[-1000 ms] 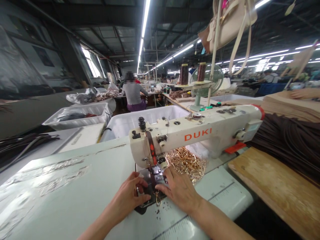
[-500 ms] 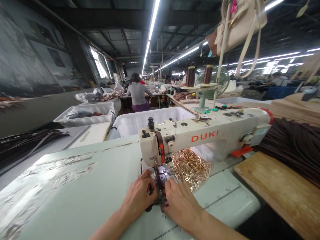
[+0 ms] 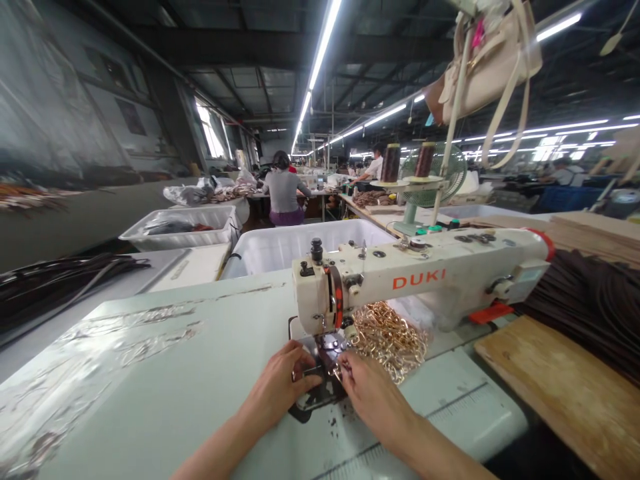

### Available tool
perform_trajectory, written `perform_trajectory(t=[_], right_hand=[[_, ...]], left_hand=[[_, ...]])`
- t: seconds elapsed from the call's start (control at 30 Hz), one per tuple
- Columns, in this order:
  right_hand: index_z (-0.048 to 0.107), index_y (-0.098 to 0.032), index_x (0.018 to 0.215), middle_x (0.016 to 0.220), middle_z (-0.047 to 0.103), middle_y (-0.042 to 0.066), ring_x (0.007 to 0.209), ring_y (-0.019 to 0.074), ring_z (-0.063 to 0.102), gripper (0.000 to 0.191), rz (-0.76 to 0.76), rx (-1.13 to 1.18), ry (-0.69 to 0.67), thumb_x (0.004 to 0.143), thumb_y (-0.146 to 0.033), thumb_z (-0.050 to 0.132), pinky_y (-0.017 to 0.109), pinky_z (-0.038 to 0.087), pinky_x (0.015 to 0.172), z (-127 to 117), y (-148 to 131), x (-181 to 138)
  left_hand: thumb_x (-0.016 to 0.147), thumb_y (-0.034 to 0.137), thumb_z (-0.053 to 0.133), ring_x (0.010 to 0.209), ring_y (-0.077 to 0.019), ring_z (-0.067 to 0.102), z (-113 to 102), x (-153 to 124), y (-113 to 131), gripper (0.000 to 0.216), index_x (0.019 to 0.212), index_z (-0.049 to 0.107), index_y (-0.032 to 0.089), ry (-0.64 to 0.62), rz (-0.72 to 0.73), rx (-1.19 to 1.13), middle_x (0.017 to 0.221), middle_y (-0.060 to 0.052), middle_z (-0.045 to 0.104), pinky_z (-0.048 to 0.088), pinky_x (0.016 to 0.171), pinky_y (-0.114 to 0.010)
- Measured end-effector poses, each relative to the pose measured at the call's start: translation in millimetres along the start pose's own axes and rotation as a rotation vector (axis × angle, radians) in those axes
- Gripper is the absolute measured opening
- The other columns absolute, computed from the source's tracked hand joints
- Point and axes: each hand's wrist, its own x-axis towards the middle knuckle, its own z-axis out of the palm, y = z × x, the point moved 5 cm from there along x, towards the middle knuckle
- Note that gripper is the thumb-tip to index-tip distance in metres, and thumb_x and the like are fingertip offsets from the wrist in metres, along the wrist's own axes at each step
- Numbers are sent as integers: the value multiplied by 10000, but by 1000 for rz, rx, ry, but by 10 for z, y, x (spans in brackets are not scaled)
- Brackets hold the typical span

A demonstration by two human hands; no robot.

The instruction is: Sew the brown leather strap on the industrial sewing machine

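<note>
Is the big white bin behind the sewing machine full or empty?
Looks empty: the white bin shows only bare inner walls, though the sewing machine hides its bottom.

Pale green sewing table (image 3: 165, 373), white DUKI sewing machine (image 3: 415, 277) standing on it, heap of gold chain (image 3: 390, 337) behind the needle, wooden board (image 3: 565, 387) at right, dark strip (image 3: 315, 393) under both hands, tape patches (image 3: 125, 337) at left.

I have one view only, from the head-worn camera; it looks forward and down over the pale green sewing table (image 3: 150, 373), close above the white sewing machine lettered DUKI (image 3: 420, 277); its upper half faces down the long hall under the fluorescent ceiling strip lights (image 3: 320, 47); no second view overlaps it.
</note>
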Motion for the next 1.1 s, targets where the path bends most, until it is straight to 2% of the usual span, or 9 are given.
perform_trajectory(t=[0.13,0.2,0.3,0.37,0.47,0.53,0.7,0.87,1.1], right_hand=[[591,-185,966,843,671,46,767,188,643,199,18,153,28,949,-151,396,265,443,663,-15,34,53],[551,-179,990,805,655,37,666,168,626,156,52,292,7,962,-218,402,244,437,575,57,42,51],[494,-176,1026,730,622,-1,434,114,525,236,85,638,-108,998,-355,343,216,380,427,178,7,28],[495,-181,1032,740,626,-10,406,103,514,302,59,690,-121,1009,-421,313,218,381,425,151,-24,11],[561,-190,977,814,648,20,649,164,636,352,28,343,62,1021,-430,308,264,450,599,-48,7,-24],[592,-197,972,910,646,47,829,209,644,334,28,58,151,1028,-380,318,304,460,704,-139,36,-57],[558,-198,1067,1014,596,61,844,226,618,154,-68,-295,160,971,-303,497,321,492,654,-58,-17,-55],[516,-156,1075,990,589,92,841,232,608,159,-129,-407,167,952,-256,537,340,506,669,58,-126,69],[505,-154,1067,969,590,92,856,231,603,136,-142,-418,154,962,-240,520,326,502,659,186,-127,147]], left_hand=[[704,319,707,638,-138,537,29,-49,64,327,993,595,214,67,-27,-7,1080,-34,545,447,637,-304],[718,330,706,736,-167,573,49,-88,155,384,1073,580,254,76,11,-19,1167,-33,542,446,717,-323],[837,368,583,879,-204,599,70,-112,241,188,1001,640,293,41,61,-79,1060,-12,622,432,796,-316],[888,411,505,849,-207,615,56,-84,195,212,928,651,263,45,22,-146,914,-23,653,452,765,-309],[879,514,490,758,-216,652,36,-2,9,335,899,619,206,53,-119,-297,801,-38,668,502,615,-292],[858,566,497,737,-224,672,36,49,-98,406,891,604,176,32,-198,-407,769,-47,674,506,533,-272],[795,568,608,713,-196,682,2,78,-175,447,918,618,138,13,-312,-572,790,-66,698,496,520,-232],[751,518,685,739,-187,695,-16,41,-189,476,986,623,109,11,-393,-648,783,-96,732,535,640,-244],[694,507,733,727,-183,697,5,52,-231,439,891,606,136,15,-411,-711,726,-64,720,547,709,-272]])
